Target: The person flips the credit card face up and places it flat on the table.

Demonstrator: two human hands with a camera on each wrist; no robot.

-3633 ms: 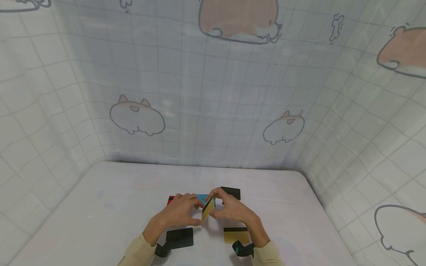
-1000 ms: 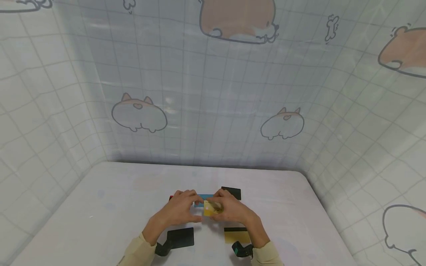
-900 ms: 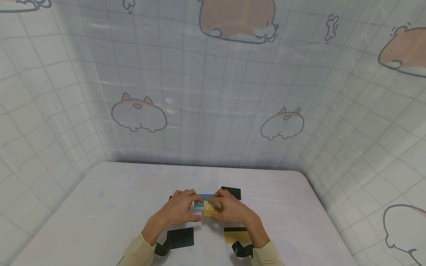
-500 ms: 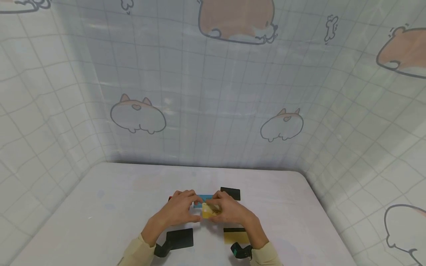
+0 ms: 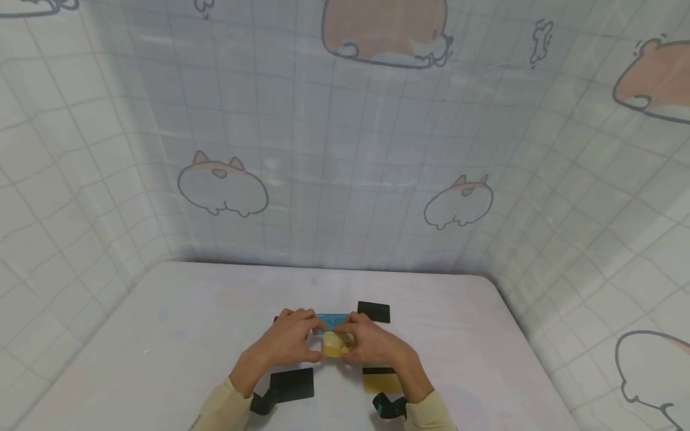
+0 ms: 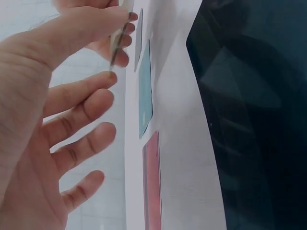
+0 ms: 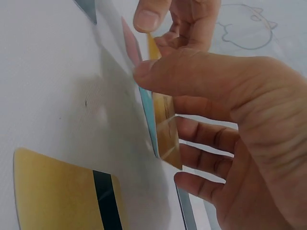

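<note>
Curtain (image 5: 345,120): grid-lined and printed with cartoon animals, it rises behind a person working bare-handed.
Table (image 5: 205,335): pale and faintly patterned, it bears several cards lying well apart from its far edge.
Left hand (image 5: 288,339): thumb and index fingertip close on the end corners of a card in what reads as a light pinch, the other fingers spread.
Right hand (image 5: 373,341): clamped on the same card's opposite end, thumb along one long edge, fingers at the other.
Near black card (image 5: 291,385): flat on the table, beside the left wrist.
Gold card (image 5: 380,382): flat beside the right forearm, black stripe uppermost.
Yellow card (image 5: 336,345): the piece in play, raised off the table and tilted between both hands.
Blue card (image 5: 331,321): flat, just beyond it.
Far black card (image 5: 374,312): flat beyond the right hand.
Red card (image 6: 153,182): largely masked by the left hand from above.
Edges: best pinched lightly, without bowing the card, one hand firm whenever the other shifts.
Corners: best carried high enough to miss the blue card.
</note>
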